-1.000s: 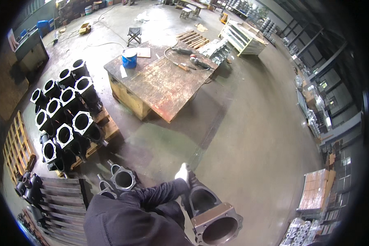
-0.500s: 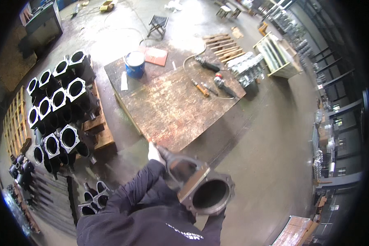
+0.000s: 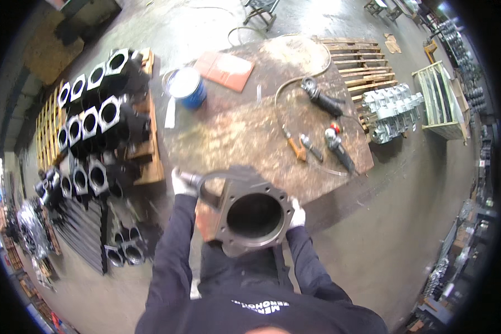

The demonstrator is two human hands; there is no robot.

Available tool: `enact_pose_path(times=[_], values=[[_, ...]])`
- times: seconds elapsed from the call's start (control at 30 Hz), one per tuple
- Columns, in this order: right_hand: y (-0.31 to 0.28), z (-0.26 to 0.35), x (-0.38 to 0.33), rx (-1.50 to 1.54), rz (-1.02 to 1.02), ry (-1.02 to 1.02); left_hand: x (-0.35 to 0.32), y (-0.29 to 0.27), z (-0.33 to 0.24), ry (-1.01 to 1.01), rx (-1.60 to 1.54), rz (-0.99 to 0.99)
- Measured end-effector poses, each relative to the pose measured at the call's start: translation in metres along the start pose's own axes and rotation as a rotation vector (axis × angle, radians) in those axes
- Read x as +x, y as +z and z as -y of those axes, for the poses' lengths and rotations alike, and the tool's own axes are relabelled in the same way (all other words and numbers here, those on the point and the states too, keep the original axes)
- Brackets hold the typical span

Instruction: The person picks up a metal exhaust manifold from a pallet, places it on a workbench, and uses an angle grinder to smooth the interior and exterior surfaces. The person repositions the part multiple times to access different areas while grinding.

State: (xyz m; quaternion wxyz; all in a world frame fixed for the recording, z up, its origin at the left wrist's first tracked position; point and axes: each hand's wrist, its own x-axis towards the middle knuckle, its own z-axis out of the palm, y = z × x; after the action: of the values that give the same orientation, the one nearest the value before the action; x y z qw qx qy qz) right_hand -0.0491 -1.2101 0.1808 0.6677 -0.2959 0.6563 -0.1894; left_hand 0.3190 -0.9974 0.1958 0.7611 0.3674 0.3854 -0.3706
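A dark grey cast metal housing (image 3: 251, 242) with a wide round flanged opening is held up in front of my body, at the near edge of the worktable (image 3: 228, 147). My left hand (image 3: 182, 182), in a white glove, is closed round the narrow pipe end at its left. The gloved right hand (image 3: 298, 215) grips the flange's right side, its fingers partly hidden behind the metal. The open bore faces up toward me. Whether the housing's underside rests on the tabletop cannot be told.
On the table are a blue bucket (image 3: 188, 93), a reddish flat piece (image 3: 225, 69), two angle grinders (image 3: 324, 100) (image 3: 340, 151), an orange-handled tool (image 3: 297, 149) and a hose. Rows of similar castings (image 3: 110, 112) stand at left. Silvery metal parts (image 3: 392, 108) and a pallet (image 3: 364, 69) lie at right.
The housing has moved left, up to the table's near edge, with its opening turned more toward me. My right hand has come into sight on the flange. The view has shifted.
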Motion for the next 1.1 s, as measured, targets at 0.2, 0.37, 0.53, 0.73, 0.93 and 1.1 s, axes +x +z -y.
enact_pose_path(times=[0.2, 0.37, 0.53, 0.73, 0.93, 1.1], values=[[0.061, 0.05, -0.012, -0.415, -0.215, 0.073, 0.039, 0.011, -0.014, 0.041, 0.018, -0.153], [0.07, 0.056, -0.034, -0.173, -0.271, 0.233, 0.024, 0.022, -0.017, 0.067, 0.083, -0.244], [0.059, 0.036, -0.037, -0.254, -0.343, 0.18, 0.01, 0.012, -0.004, 0.104, 0.062, -0.289], [0.026, 0.006, -0.002, -0.453, -0.142, -0.042, 0.038, -0.024, -0.008, 0.056, -0.046, -0.024], [-0.017, -0.01, 0.098, -1.554, 0.272, -0.584, 0.007, -0.043, 0.002, 0.392, 0.49, -0.459], [-0.037, 0.033, 0.134, -1.381, 0.534, -0.387, -0.102, -0.114, 0.104, 0.794, 0.76, -0.588]])
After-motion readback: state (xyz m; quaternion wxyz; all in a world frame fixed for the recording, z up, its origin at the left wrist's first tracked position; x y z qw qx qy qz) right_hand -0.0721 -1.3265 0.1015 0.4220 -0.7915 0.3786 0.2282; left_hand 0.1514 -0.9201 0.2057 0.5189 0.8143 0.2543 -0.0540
